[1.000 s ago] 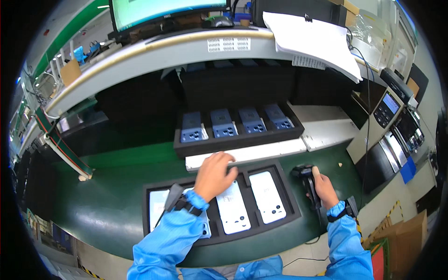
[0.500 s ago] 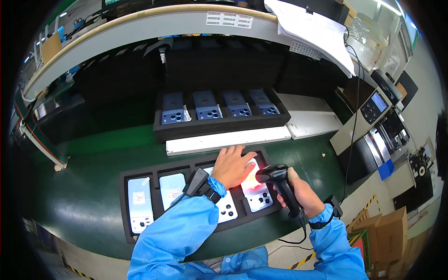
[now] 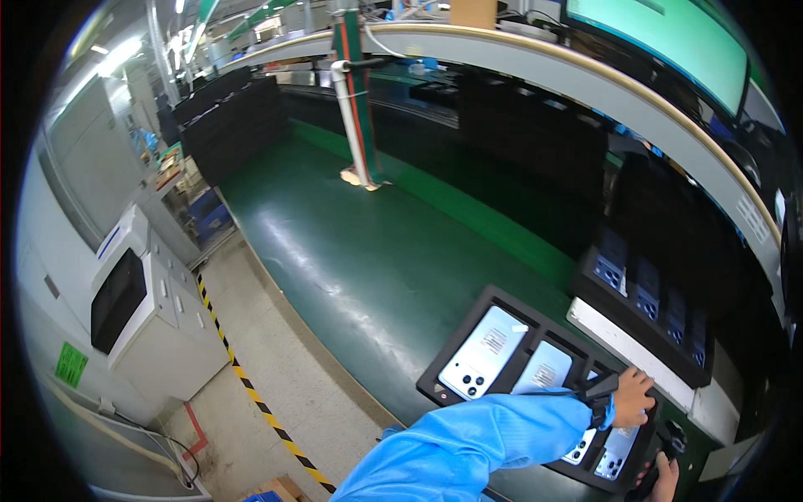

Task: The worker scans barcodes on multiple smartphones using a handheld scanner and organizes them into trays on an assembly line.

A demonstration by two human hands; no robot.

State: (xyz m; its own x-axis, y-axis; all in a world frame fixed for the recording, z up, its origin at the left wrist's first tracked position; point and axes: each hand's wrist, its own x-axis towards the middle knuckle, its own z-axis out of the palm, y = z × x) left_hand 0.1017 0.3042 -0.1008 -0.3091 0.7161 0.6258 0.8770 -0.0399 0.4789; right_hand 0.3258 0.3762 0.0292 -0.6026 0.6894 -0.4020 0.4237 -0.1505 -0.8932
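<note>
A black foam tray [image 3: 461, 336] lies on the green bench at the lower right, with light blue phones [image 3: 487, 350] in its slots, camera side up and labels on their backs. My left hand [image 3: 633, 397] rests over the tray's far right part, above the last phone [image 3: 617, 450], fingers apart and holding nothing. My left sleeve covers part of the middle phones. In my right hand [image 3: 665, 478], at the lower right edge, is a black barcode scanner [image 3: 672, 437]; its head is beside the tray's right end.
A second black tray [image 3: 585, 289] of darker blue phones sits behind on a white base [image 3: 629, 350]. A post [image 3: 360, 134] rises from the bench [image 3: 335, 251]. Black trays [image 3: 234, 125] are stacked far left. A monitor [image 3: 661, 42] stands on the upper shelf; a white cabinet [image 3: 180, 322] is at left.
The view has swung left, so tray and hands now appear lower right. The scanner's red light on the last phone no longer shows. My left hand stays over the tray; the right still holds the scanner.
</note>
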